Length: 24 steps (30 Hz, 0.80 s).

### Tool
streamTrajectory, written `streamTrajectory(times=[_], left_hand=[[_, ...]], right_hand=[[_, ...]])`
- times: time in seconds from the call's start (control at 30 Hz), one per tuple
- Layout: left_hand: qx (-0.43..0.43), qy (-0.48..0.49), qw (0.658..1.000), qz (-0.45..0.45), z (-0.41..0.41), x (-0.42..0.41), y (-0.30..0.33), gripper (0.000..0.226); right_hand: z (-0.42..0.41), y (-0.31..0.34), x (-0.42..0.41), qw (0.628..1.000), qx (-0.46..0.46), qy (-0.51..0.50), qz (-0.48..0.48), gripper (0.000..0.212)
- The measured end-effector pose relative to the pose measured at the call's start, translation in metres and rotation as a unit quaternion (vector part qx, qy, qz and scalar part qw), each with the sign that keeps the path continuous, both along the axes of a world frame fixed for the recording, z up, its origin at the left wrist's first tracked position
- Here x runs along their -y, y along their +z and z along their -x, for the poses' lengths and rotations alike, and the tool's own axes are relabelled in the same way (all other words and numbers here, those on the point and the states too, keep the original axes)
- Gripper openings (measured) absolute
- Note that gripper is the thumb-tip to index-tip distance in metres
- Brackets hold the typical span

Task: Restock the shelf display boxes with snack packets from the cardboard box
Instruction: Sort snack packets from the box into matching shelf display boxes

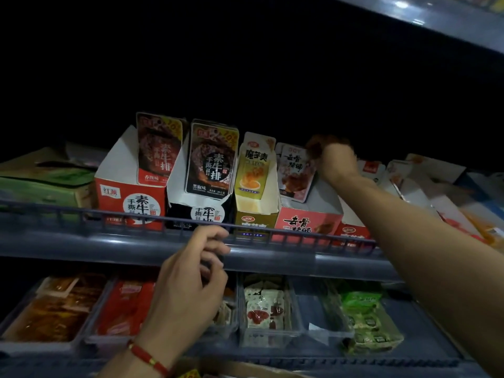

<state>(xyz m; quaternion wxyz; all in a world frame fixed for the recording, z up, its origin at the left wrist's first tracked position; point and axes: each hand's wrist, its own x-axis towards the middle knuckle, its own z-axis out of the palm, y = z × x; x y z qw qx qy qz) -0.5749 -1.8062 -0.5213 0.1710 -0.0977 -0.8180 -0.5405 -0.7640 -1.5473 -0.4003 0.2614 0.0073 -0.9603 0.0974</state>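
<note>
Middle shelf, low light. A grey rail runs along the shelf front, left edge to centre right of the frame, crossing the lower faces of the display boxes. Above the boxes the space up to the next shelf, upper right, is dark and open.

Display boxes stand side by side, touching, centre of frame:
- red box, white inner walls, reads 红顶 and 手撕素牛排; a red packet stands upright in it, 素牛排 legible.
- black box, same 手撕素牛排 roundel; a black packet upright, with 黑椒味 at the foot.
- yellow box; a yellow packet reads 魔芋爽.
- pink-red box reads 去骨; a white-pink packet stands at its front, leaning slightly.

Right hand, centre right, reaches over the rail into the pink-red box behind the white-pink packet; fingers curl downward at the packet tops, blurred, and I cannot tell whether they grip anything.

Left hand, lower centre, hangs before the rail edge, fingers loosely curled, holding nothing; a red bracelet on the wrist.

Lower shelf: clear bins of loose packets, red, white and green. A cardboard box edge shows at bottom centre.
</note>
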Motion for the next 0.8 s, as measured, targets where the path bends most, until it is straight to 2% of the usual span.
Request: streamTrajectory(times=[0.3, 0.5, 0.67, 0.8], left_hand=[[-0.004, 0.001, 1.000, 0.027, -0.002, -0.001, 0.000, 0.043], [0.003, 0.000, 1.000, 0.029, -0.002, -0.002, -0.002, 0.044], [0.003, -0.001, 1.000, 0.027, -0.001, -0.002, -0.001, 0.046], [0.006, 0.000, 1.000, 0.031, -0.001, -0.001, 0.000, 0.046]], right_hand=[[0.006, 0.007, 0.008, 1.000, 0.023, -0.017, 0.006, 0.036], [0.008, 0.003, 0.017, 0.998, 0.017, -0.056, 0.036, 0.031], [0.007, -0.003, 0.022, 0.997, -0.013, -0.071, -0.001, 0.023], [0.015, -0.005, 0.023, 0.997, -0.014, -0.078, -0.007, 0.025]])
